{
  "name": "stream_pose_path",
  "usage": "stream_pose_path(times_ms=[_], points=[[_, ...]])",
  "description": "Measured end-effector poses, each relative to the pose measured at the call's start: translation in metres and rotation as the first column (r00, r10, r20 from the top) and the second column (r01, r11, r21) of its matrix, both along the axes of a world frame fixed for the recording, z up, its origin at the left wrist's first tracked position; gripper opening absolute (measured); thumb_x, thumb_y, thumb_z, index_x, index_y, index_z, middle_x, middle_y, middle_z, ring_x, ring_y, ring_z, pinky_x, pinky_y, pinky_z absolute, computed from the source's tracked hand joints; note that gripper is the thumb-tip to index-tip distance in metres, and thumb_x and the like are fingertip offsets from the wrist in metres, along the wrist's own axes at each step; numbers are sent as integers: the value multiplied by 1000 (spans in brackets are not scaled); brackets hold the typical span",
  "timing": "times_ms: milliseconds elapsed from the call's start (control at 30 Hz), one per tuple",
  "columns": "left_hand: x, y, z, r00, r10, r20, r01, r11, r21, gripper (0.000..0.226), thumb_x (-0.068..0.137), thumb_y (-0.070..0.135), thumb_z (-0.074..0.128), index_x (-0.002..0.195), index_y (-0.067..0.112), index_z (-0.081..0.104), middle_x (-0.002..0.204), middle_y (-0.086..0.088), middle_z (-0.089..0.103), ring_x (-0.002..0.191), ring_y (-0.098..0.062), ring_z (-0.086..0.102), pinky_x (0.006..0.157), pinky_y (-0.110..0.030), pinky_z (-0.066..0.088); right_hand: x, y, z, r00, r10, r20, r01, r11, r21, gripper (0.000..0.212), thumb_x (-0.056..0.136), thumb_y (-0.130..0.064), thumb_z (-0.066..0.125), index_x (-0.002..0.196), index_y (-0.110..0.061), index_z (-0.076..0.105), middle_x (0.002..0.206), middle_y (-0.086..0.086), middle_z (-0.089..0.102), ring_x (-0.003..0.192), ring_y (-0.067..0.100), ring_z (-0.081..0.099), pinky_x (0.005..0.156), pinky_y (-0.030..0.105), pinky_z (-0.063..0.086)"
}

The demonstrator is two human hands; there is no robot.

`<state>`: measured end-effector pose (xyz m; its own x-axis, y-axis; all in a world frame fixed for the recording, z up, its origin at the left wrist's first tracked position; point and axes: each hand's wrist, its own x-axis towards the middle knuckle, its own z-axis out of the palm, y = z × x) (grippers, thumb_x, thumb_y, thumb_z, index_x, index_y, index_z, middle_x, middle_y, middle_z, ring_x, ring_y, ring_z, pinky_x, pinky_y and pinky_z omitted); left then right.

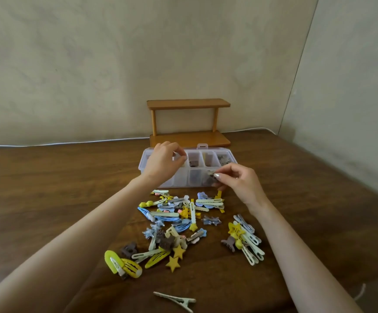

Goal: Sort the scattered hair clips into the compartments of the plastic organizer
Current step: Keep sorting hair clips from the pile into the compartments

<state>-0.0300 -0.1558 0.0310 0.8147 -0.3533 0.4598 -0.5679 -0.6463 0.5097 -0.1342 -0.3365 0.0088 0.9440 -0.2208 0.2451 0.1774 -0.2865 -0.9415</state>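
A clear plastic organizer (208, 150) with two rows of compartments stands open on the brown table, some compartments holding small dark and grey clips. My left hand (164, 160) hovers over its left back compartments, fingertips pinched together; whether anything is in them I cannot tell. My right hand (237, 180) is over the front right compartment, pinching a small grey-brown clip (211, 172). A scattered pile of hair clips (183, 222) in yellow, blue, cream and brown lies in front of the organizer, between my forearms.
A small two-tier wooden shelf (188, 103) stands behind the organizer against the wall. One cream clip (176, 300) lies apart near the table's front edge. A white cable (70, 143) runs along the table's back edge.
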Motion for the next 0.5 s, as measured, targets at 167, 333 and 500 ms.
stream_pose_path(times_ms=[167,333,500], points=[[-28,23,-5,996,-65,65,67,997,-31,12,89,18,58,96,11,65,102,-1,60,100,-14,49,80,-24,40,-3,0,3,999,24,-24,-20,988,153,9,88,-3,60,93,3,64,87,18,70,73,24,72,60,23,57],[-43,39,-9,993,-117,33,117,993,2,10,88,20,58,95,16,65,100,1,61,97,-12,53,82,-34,50,-5,0,4,998,29,-49,-18,978,210,9,89,-5,59,90,1,65,85,18,70,72,27,72,59,26,57],[-53,49,-18,989,-149,18,149,989,7,6,88,19,59,91,19,64,97,2,63,92,-11,56,81,-37,52,-3,-2,1,994,-110,11,109,992,70,9,86,-13,65,77,-13,70,69,-1,65,54,5,55,49,16,43]])
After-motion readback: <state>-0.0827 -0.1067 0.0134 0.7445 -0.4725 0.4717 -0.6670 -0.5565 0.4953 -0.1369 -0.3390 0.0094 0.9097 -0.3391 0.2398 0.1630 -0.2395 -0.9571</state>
